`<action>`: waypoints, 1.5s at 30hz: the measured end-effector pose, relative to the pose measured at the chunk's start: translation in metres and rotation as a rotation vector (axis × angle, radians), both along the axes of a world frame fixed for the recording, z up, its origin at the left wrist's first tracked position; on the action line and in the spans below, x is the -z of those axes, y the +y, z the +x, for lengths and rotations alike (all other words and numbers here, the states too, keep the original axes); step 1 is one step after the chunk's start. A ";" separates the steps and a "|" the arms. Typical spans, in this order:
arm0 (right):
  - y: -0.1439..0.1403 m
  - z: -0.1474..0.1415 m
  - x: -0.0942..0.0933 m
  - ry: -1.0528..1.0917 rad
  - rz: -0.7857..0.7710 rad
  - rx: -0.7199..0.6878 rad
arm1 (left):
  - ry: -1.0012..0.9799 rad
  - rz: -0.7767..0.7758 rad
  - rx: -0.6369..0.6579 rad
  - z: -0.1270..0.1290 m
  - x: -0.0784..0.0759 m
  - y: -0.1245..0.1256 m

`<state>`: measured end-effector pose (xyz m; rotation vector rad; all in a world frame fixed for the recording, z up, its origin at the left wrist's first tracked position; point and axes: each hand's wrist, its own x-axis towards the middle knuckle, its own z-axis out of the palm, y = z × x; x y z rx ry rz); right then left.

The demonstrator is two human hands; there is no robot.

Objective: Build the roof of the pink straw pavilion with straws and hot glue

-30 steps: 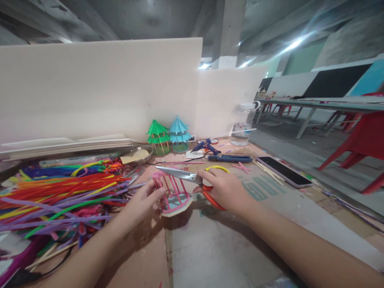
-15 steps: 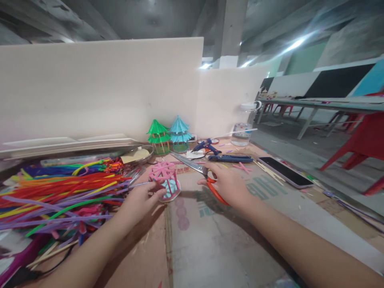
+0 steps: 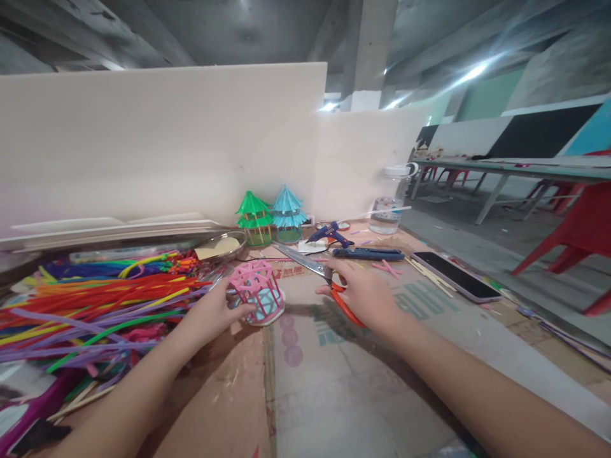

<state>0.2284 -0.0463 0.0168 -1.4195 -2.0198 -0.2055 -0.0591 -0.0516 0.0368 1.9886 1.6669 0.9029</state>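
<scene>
**Soft Light, Stretched Edges**

The room was evenly lit. A ceiling strip (image 3: 470,71) at upper right flared into streaks. The white partition (image 3: 162,140) nearly washed out. Soft shadows lay under the right hand (image 3: 365,294). Wide-angle distortion bent the edges, and the forearms smeared near the bottom.

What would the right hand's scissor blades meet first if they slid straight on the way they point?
Probably the green pavilion model by the white board; the scissors in the right hand aim up-left at it, though depth is unclear.
</scene>
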 end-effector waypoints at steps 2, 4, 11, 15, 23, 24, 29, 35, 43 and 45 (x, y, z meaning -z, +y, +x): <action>0.000 0.000 0.000 -0.001 0.013 -0.004 | -0.071 -0.006 0.119 0.002 0.005 0.002; 0.000 0.001 0.001 0.002 0.027 -0.011 | -0.109 -0.002 0.181 0.004 0.008 0.003; -0.002 0.000 -0.002 0.037 0.062 -0.096 | -0.172 0.099 0.078 0.008 0.010 0.002; -0.006 -0.002 -0.003 0.053 0.043 -0.155 | -0.188 0.124 -0.001 0.011 0.004 -0.001; -0.008 -0.006 0.005 0.013 0.116 -0.183 | -0.151 0.128 -0.052 0.013 0.001 -0.005; -0.007 -0.006 0.005 0.010 0.116 -0.178 | -0.160 0.133 -0.055 0.013 0.001 -0.005; -0.006 -0.006 0.004 0.004 0.098 -0.171 | -0.201 0.163 -0.070 0.016 -0.003 -0.006; -0.006 -0.006 0.008 -0.023 0.104 -0.164 | -0.104 0.216 -0.104 0.017 -0.006 -0.011; -0.007 -0.007 0.008 -0.025 0.087 -0.177 | -0.131 0.199 -0.112 0.015 0.003 -0.009; -0.007 -0.008 0.008 -0.028 0.084 -0.170 | -0.111 0.209 -0.132 0.015 0.002 -0.009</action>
